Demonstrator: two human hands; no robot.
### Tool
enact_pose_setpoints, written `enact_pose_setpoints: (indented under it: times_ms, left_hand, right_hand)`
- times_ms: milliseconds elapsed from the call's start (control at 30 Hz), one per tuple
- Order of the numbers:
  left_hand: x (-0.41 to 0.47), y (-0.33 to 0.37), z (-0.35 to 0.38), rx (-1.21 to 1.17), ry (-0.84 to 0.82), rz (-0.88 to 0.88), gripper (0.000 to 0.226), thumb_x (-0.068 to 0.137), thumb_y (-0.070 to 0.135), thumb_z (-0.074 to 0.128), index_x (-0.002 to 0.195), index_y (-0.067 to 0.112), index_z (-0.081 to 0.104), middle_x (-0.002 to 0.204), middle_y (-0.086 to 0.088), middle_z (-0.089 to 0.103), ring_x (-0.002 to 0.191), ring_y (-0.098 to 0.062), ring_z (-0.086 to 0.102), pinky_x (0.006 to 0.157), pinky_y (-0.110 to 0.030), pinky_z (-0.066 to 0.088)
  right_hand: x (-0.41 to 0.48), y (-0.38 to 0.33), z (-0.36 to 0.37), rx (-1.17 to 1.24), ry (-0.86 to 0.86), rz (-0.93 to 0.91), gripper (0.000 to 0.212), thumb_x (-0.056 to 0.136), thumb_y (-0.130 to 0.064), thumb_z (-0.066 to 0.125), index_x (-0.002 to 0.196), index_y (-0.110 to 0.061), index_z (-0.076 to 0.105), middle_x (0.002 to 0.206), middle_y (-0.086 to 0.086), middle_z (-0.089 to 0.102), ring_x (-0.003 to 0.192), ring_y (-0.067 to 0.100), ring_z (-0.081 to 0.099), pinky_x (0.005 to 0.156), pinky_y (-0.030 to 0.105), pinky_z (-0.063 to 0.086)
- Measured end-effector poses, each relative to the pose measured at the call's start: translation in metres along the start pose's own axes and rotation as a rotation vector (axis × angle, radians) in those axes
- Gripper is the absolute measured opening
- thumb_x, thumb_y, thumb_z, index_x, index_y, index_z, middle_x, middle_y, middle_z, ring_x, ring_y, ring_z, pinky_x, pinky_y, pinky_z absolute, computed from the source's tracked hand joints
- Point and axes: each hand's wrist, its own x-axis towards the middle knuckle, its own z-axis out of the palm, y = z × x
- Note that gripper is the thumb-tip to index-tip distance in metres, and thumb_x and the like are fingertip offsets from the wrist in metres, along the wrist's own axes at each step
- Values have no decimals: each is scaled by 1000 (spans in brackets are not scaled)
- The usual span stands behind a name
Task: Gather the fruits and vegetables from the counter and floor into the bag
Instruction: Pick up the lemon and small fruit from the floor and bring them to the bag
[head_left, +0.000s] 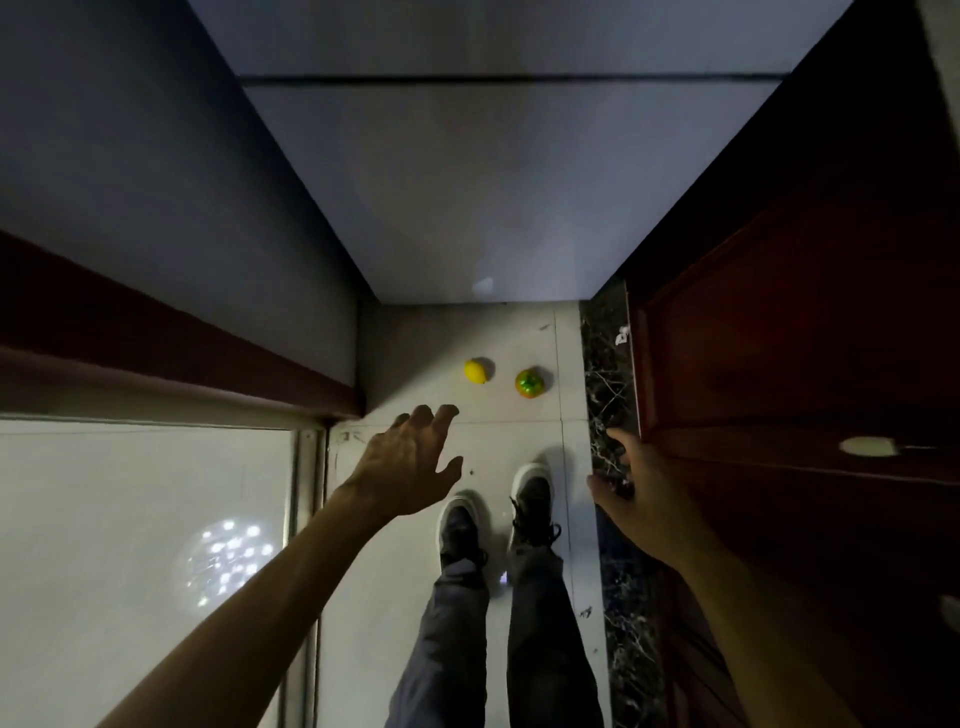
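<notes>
A yellow lemon (477, 371) lies on the pale tiled floor (426, 364) near the far wall. Just to its right sits a green and orange fruit (529, 383). My left hand (410, 462) reaches forward and down, fingers spread, empty, hanging short of the lemon. My right hand (631, 488) is stretched out at the right beside the wooden door, fingers apart, holding nothing. No bag is in view.
My two feet in dark shoes (493, 514) stand on the floor below the fruits. A dark red wooden door (779, 338) closes the right side behind a dark marble threshold strip (605, 374). A white glossy surface (130, 519) fills the lower left. Walls box in the narrow corner.
</notes>
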Motion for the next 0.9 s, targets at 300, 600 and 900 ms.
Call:
enact_pose_setpoints:
  times_ms: [300, 600, 900]
  left_hand:
    - [133, -46, 111, -96, -40, -51, 61, 89, 44, 55, 139, 18, 31, 124, -13, 54, 107, -31, 56, 77, -39, 48]
    - [269, -84, 233, -187, -25, -125, 65, 89, 41, 57, 142, 19, 27, 123, -17, 48, 107, -34, 53, 81, -42, 48]
    - [385, -116, 344, -375, 38, -185, 72, 85, 30, 66, 146, 25, 27, 134, -22, 38, 126, -40, 36, 98, -45, 39]
  right_hand:
    - [141, 70, 88, 57, -98, 15, 67, 87, -45, 57, 143, -36, 21, 146, 8, 39, 128, 27, 46, 100, 51, 45]
    - [300, 130, 175, 1, -142, 20, 66, 87, -42, 60, 142, -35, 24, 122, 15, 48, 102, 29, 55, 84, 44, 52]
    - [418, 187, 266, 15, -72, -1, 88, 77, -37, 74, 146, -38, 20, 134, 12, 33, 116, 31, 47, 85, 32, 43]
